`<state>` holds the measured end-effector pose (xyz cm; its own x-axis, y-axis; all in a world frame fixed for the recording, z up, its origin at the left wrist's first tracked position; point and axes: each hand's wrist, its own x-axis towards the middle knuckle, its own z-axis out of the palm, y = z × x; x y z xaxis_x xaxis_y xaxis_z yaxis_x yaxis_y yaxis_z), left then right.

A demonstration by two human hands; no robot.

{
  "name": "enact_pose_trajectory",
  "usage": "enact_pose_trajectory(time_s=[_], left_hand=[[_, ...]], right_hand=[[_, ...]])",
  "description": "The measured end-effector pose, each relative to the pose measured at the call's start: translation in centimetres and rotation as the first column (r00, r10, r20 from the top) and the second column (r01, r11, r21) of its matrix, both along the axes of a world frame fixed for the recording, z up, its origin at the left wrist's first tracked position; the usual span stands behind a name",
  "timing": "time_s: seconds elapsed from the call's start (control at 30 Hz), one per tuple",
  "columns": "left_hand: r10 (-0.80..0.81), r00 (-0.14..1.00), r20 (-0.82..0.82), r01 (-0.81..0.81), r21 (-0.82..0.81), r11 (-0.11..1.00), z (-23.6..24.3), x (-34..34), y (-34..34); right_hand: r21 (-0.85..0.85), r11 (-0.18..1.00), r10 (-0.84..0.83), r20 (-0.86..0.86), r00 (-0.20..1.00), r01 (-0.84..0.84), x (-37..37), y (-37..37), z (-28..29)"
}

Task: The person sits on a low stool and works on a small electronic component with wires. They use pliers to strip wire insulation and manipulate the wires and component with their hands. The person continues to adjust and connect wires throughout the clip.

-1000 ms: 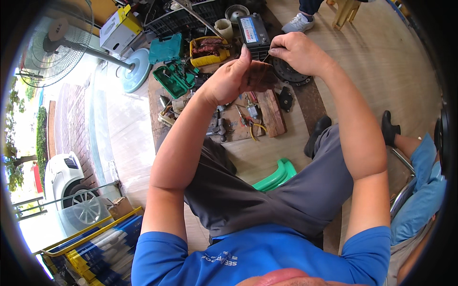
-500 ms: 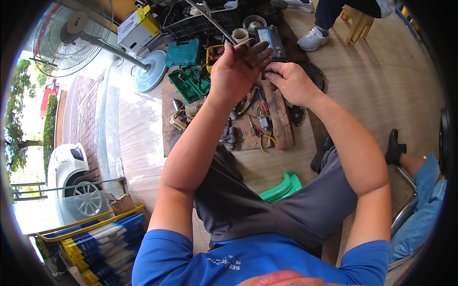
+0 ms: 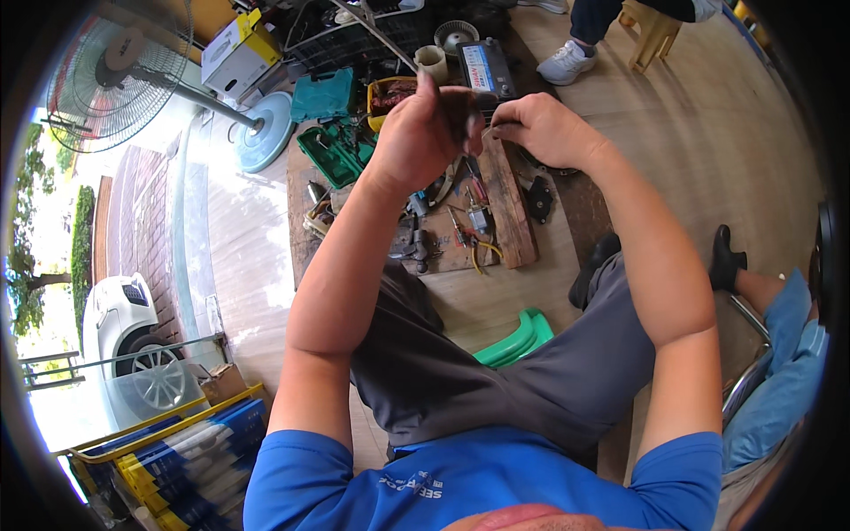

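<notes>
My left hand [image 3: 423, 137] is raised over the cluttered wooden board, thumb up and apart, its blackened fingers bent inward and blurred. Whether it holds anything does not show. Just to its right, my right hand [image 3: 542, 128] is closed in a pinch close to the left fingertips; what sits in the pinch is too small to name. Below the hands lie a small metal motor-like part [image 3: 479, 218], yellow wires [image 3: 482, 250], a screwdriver-like tool with a red handle [image 3: 478, 188] and a dark metal fitting [image 3: 418, 248]. A wooden plank [image 3: 513, 212] runs along the board's right side.
An open green tool case [image 3: 329, 157], a yellow bin [image 3: 382, 97], a battery [image 3: 485, 69] and a black crate [image 3: 354, 40] stand beyond. A fan [image 3: 257, 128] is at left. A green stool [image 3: 518, 341] sits between my legs. Other people sit nearby.
My left fingers, stretched out with the palm showing before, have bent inward. Both hands moved slightly, staying close together, and the right keeps its pinch. The whole view shifted a little.
</notes>
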<state>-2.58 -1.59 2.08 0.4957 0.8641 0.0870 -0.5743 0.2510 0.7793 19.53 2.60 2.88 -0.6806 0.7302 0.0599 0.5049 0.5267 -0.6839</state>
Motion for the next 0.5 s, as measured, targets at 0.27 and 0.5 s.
enact_pose_trajectory(time_s=[0.27,0.5], left_hand=[[0.046,0.793,-0.607,0.003,0.080,0.997,0.2,1.6,-1.4],[0.172,0.871,-0.460,-0.140,0.103,0.985,-1.0,2.1,-0.6]], right_hand=[[0.176,0.979,-0.100,-0.014,0.995,0.101,1.4,0.2,1.5],[0.143,0.969,-0.187,-0.122,0.975,0.203,0.0,-1.8,1.9]])
